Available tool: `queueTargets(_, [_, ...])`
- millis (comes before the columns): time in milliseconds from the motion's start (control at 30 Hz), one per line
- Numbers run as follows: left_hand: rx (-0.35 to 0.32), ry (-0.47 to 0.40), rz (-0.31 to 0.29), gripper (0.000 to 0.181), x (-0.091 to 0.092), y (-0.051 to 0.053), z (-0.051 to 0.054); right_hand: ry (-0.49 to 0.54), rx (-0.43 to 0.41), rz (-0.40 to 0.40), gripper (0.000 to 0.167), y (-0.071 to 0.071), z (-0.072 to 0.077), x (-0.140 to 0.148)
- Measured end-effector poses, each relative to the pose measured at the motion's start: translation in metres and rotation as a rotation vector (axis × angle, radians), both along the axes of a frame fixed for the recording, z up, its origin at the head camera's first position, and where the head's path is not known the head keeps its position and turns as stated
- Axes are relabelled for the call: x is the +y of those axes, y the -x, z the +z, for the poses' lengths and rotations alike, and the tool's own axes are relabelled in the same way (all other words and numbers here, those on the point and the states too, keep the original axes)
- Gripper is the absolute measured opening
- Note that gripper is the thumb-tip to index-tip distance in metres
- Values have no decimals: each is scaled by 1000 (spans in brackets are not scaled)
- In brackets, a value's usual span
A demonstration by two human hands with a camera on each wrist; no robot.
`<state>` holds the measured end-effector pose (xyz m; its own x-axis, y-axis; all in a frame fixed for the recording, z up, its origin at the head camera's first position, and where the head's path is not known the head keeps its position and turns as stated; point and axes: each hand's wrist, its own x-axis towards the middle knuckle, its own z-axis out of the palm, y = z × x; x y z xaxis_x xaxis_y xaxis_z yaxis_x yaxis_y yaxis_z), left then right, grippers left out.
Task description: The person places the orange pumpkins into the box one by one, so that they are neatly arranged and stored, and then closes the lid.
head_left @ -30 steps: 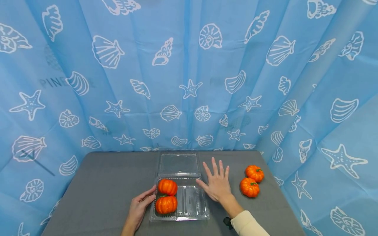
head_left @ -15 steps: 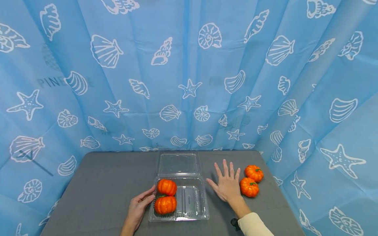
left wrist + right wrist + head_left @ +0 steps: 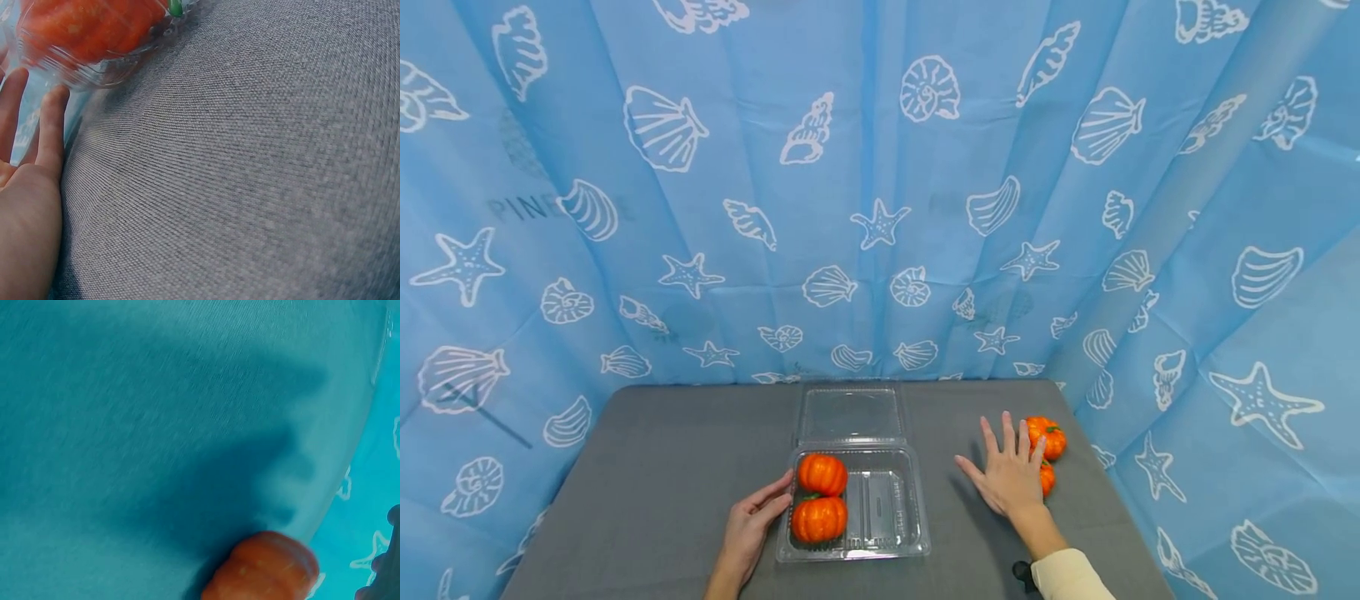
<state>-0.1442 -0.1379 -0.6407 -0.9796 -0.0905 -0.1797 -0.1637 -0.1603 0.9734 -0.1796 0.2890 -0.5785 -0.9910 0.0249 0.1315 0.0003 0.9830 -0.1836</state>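
A clear plastic clamshell container (image 3: 910, 508) stands on the grey table with its lid (image 3: 852, 414) folded back. Two small orange pumpkins, a rear one (image 3: 822, 473) and a front one (image 3: 819, 521), fill its left side. My left hand (image 3: 749, 527) touches the container's left edge; the left wrist view shows its fingers (image 3: 54, 125) fairly straight beside the plastic. With fingers spread, my right hand (image 3: 1011, 479) is above the table and holds nothing. It partly hides two more pumpkins, a rear one (image 3: 1052, 438) and a front one (image 3: 1047, 481). One pumpkin (image 3: 265, 572) shows in the right wrist view.
A blue curtain (image 3: 880, 167) with white shell and starfish prints hangs behind and around the table (image 3: 685, 467). A dark object (image 3: 1024, 575) sits at the right wrist, by the cream sleeve (image 3: 1067, 577).
My right hand has moved right, from beside the container to the two pumpkins on the right, and now partly covers them. The left hand stays at the container's edge.
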Motion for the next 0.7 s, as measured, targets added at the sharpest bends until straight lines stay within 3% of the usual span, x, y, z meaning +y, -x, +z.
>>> queueTargets(233, [-2, 10, 0, 47, 0, 1, 0, -9, -29, -39, 94, -6, 7, 14])
queueTargets(700, [5, -14, 2, 47, -1, 1, -1, -68, -27, -69, 89, -18, 3, 30])
